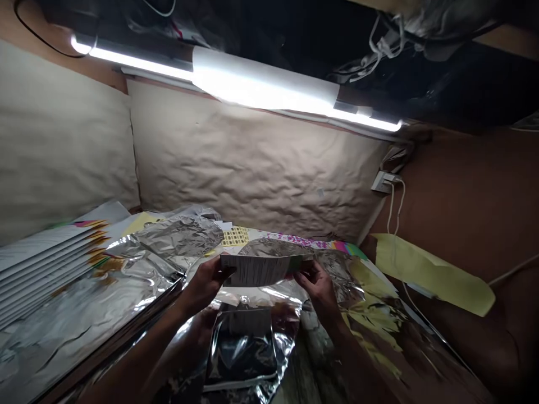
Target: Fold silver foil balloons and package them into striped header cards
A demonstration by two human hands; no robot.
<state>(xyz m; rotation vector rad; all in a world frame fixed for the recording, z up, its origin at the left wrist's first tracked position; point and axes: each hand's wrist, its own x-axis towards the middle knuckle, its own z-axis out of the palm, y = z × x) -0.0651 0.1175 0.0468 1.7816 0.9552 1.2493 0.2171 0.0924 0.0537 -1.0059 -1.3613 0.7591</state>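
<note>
A printed sheet [261, 270] with dark lines of text and a green patch near its right end is stretched between my two hands. My left hand [210, 281] pinches its left end, and my right hand [315, 280] pinches its right end. The sheet bows slightly and hangs above shiny silver foil [290, 331]. Below it, a dark, glossy rectangular piece [242, 348] with a pale lower edge lies on the foil.
Stacked papers [46, 264] stand at the left beside crumpled foil [181, 238]. Yellow labels [236, 236] lie behind the sheet. Yellow paper [433, 269] sits at the right, near a white cable [398, 207] from a wall socket [383, 182]. A lit tube [143, 64] hangs above.
</note>
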